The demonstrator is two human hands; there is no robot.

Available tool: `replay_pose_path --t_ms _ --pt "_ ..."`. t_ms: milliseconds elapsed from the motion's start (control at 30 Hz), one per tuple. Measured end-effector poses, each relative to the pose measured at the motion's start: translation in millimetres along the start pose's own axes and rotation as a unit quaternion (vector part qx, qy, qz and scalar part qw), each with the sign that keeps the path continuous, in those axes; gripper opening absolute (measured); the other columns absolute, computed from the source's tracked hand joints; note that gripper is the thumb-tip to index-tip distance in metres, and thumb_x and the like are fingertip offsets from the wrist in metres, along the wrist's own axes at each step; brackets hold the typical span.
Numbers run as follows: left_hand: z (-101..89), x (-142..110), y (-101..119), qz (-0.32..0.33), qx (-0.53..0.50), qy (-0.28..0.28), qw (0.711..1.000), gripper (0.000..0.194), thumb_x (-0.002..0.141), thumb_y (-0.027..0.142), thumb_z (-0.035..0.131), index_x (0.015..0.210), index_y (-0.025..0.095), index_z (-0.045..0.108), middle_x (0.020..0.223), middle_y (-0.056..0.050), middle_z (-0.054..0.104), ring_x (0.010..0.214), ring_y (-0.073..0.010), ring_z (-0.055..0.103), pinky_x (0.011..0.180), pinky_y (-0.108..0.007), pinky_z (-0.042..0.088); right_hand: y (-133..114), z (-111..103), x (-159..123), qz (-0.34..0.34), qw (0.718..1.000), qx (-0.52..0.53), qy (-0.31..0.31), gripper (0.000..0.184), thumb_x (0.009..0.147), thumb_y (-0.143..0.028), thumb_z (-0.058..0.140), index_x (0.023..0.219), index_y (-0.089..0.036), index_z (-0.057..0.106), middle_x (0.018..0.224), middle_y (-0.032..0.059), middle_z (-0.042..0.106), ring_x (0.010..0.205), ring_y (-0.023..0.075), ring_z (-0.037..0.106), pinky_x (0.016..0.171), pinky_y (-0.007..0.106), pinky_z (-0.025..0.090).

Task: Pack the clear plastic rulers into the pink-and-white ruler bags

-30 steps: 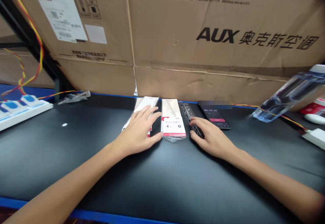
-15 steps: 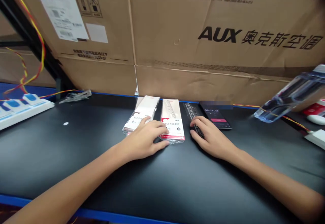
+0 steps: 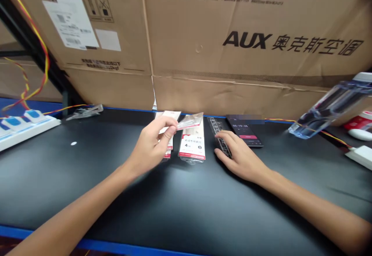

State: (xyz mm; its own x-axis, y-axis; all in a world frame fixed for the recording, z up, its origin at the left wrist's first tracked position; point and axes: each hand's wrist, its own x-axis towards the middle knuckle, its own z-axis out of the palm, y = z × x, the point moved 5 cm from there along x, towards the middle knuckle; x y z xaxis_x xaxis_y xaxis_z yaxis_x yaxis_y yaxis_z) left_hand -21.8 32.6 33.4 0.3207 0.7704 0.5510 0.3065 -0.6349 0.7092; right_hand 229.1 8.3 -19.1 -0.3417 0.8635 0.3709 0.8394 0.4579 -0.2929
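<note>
Lifted off the worktop (image 3: 87, 186) since the earlier frame: left hand (image 3: 151, 143), fingers (image 3: 170, 121) clamped on a clear packet (image 3: 190, 121) at centre; right hand (image 3: 242, 161), fingers apart, resting on a ruler (image 3: 217, 132).

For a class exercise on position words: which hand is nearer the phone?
Right. The right hand is just in front of the phone and slightly to its left; the left hand is much farther left, past the packets.

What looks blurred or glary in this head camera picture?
In the head view, a blurred band covers the top of the phone; pale glare spreads across the black table just below the left hand; and the wide lens visibly bends the table's front edge.
</note>
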Motion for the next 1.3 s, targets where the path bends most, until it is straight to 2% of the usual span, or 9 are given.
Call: replay_pose_path --t_ms 67,167,300,467,733,867,967,1067,1300 --pt "-1.8 0 0 -0.029 -0.107 0.039 0.993 0.012 0.096 0.029 0.057 0.093 0.019 0.064 0.105 -0.005 0.063 0.101 -0.0183 0.061 0.093 -0.033 0.051 -3 -1 -1 -0.013 1.0 0.004 0.008 0.044 0.095 -0.031 0.052 0.137 -0.023 0.04 0.142 0.0129 0.048 0.132 0.029 0.048 0.11 0.048 0.042" --pt "-3.9 1 -3 -0.092 -0.287 0.076 0.951 0.011 0.093 0.025 0.062 0.085 0.018 0.064 0.104 -0.003 0.063 0.106 -0.0167 0.061 0.104 -0.038 0.049 -7 -1 -2 -0.03 0.999 0.013 0.0 0.052 0.095 -0.032 0.053 0.143 -0.025 0.034 0.146 0.0125 0.045 0.135 0.0287 0.045 0.111 0.048 0.042" --pt "-10.3 3 1 -0.136 -0.397 0.066 0.905 0.014 0.091 0.019 0.062 0.077 0.017 0.067 0.097 -0.005 0.068 0.111 -0.0198 0.062 0.107 -0.041 0.047 -10 -6 -3 -0.038 0.998 0.03 0.04 0.058 0.094 -0.03 0.055 0.146 -0.024 0.03 0.15 0.0142 0.039 0.139 0.0293 0.041 0.114 0.05 0.039" --pt "-7.2 -3 5 -0.143 -0.357 0.0 0.923 0.011 0.078 0.016 0.071 0.068 0.015 0.075 0.087 -0.009 0.075 0.103 -0.0268 0.068 0.09 -0.036 0.055 -30 -15 -11 -0.125 0.984 0.023 0.124 0.069 0.089 -0.019 0.061 0.148 -0.022 0.027 0.153 0.0179 0.033 0.144 0.0307 0.034 0.116 0.051 0.037" --pt "8.0 -13 12 -0.169 -0.314 -0.145 0.923 0.039 0.077 0.023 0.072 0.041 0.018 0.06 0.051 -0.006 0.065 0.069 -0.025 0.072 0.063 -0.031 0.052 -52 -30 -24 -0.268 0.938 -0.031 0.215 0.038 0.089 -0.007 0.058 0.124 -0.023 0.058 0.109 0.0095 0.068 0.109 0.0253 0.059 0.099 0.049 0.045" --pt "17.4 -17 14 -0.194 -0.283 -0.218 0.914 0.048 0.078 0.028 0.073 0.037 0.018 0.05 0.04 -0.002 0.051 0.049 -0.0192 0.063 0.05 -0.028 0.039 -56 -27 -31 -0.326 0.927 0.006 0.185 0.029 0.089 -0.007 0.056 0.112 -0.019 0.066 0.103 0.0092 0.071 0.102 0.0223 0.064 0.094 0.044 0.049" --pt "28.4 -22 9 -0.209 -0.268 -0.253 0.906 0.052 0.079 0.031 0.074 0.039 0.018 0.044 0.039 0.0 0.049 0.039 -0.01 0.046 0.047 -0.027 0.031 -61 -24 -34 -0.348 0.924 0.024 0.159 0.024 0.088 -0.008 0.059 0.108 -0.02 0.068 0.101 0.0069 0.072 0.099 0.0196 0.067 0.088 0.038 0.052" --pt "37.7 -24 2 -0.229 -0.269 -0.24 0.904 0.049 0.078 0.03 0.077 0.048 0.018 0.039 0.042 0.004 0.045 0.043 -0.0066 0.034 0.047 -0.025 0.024 -66 -23 -36 -0.359 0.921 0.021 0.151 0.021 0.089 -0.009 0.06 0.105 -0.021 0.068 0.096 0.0047 0.072 0.094 0.0178 0.067 0.085 0.036 0.052" --pt "54.8 -29 1 -0.26 -0.295 -0.29 0.872 0.029 0.078 0.029 0.078 0.086 0.018 0.053 0.074 0.003 0.056 0.065 -0.0088 0.052 0.061 -0.021 0.04 -77 -29 -38 -0.383 0.909 0.014 0.166 0.011 0.091 -0.009 0.059 0.09 -0.017 0.066 0.079 0.0049 0.067 0.079 0.0171 0.062 0.076 0.036 0.051"
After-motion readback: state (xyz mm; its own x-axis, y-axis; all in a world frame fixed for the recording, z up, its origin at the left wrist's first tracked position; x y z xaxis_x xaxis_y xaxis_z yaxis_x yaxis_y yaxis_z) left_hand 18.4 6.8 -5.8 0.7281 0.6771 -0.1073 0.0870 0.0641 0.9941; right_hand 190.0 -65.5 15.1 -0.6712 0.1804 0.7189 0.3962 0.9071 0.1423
